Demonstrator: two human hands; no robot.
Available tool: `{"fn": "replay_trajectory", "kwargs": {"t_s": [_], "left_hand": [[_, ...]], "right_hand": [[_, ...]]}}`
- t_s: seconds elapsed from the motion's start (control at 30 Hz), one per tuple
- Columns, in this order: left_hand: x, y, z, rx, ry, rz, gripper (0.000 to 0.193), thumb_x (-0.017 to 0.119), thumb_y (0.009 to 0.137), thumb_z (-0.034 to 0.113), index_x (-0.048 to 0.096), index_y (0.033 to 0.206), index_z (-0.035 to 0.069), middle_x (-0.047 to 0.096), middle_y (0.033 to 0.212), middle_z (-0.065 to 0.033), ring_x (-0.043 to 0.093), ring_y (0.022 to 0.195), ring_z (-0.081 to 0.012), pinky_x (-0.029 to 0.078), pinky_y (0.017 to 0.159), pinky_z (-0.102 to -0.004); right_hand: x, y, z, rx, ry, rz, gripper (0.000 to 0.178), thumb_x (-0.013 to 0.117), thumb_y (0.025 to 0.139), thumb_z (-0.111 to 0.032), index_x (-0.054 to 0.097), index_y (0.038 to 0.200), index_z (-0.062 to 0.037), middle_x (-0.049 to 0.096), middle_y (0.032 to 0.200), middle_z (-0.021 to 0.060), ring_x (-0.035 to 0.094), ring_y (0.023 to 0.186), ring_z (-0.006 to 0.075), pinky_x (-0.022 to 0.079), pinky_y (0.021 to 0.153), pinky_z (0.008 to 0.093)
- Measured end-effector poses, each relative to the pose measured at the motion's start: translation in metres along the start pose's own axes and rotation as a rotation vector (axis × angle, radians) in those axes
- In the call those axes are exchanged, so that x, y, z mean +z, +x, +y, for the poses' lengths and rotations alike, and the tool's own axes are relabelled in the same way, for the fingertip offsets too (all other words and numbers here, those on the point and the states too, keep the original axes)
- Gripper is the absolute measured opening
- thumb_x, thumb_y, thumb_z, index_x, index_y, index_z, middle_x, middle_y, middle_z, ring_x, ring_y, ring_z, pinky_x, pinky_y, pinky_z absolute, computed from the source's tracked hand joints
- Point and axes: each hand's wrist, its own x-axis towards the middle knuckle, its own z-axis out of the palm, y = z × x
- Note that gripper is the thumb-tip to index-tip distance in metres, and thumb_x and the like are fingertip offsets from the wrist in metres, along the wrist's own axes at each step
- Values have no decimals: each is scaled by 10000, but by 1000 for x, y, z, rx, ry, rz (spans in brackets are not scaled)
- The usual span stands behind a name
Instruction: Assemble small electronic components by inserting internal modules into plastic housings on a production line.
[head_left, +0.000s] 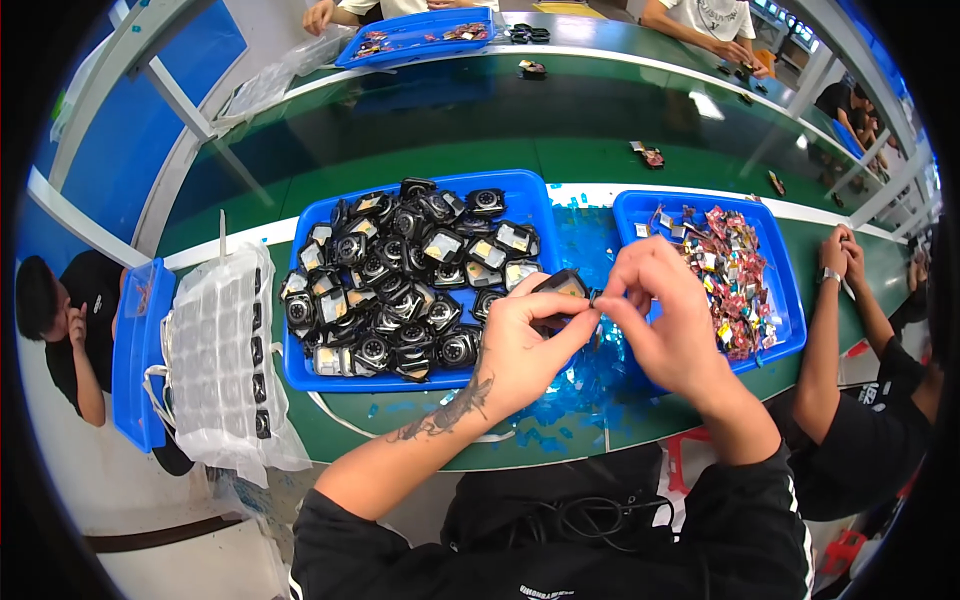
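My left hand [528,345] grips a black watch case [566,284] with a pale inner face, lifted above the table between two blue trays. Thumb and fingertips of my right hand [662,310] are pinched at the near edge of that case; whatever small part lies between them is too small to make out. Left of my hands, a blue tray [537,197] is heaped with similar black watch cases [385,265]. To the right, another blue tray [797,310] holds many small red, white and yellow parts [728,262]. Blue film scraps [580,238] litter the table around my hands.
A clear plastic tray [212,345] with several black cases in one column lies at the left, beside a blue bin [140,350]. Beyond a pale ledge runs a green belt [450,130] carrying loose parts [650,156]. Co-workers sit across, left and right.
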Motion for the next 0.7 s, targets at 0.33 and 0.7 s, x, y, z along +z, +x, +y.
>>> {"fn": "replay_trajectory", "kwargs": {"t_s": [0.33, 0.7], "left_hand": [[0, -1, 4, -206, -255, 15, 135, 700, 866, 59, 706, 949, -48, 659, 848, -23, 550, 732, -34, 429, 632, -194], [1, 1, 10, -252, -479, -86, 238, 562, 970, 131, 642, 1149, -4, 656, 1038, -86, 603, 855, -90, 499, 680, -229]], "right_hand": [[-9, -14, 14, -59, -358, -74, 197, 660, 819, 14, 654, 1009, -34, 617, 816, 88, 593, 731, 174, 463, 625, 270], [-6, -18, 13, 50, 478, 72, 169, 648, 831, 39, 637, 994, -2, 633, 1002, 102, 607, 911, 148, 502, 749, 265]]}}
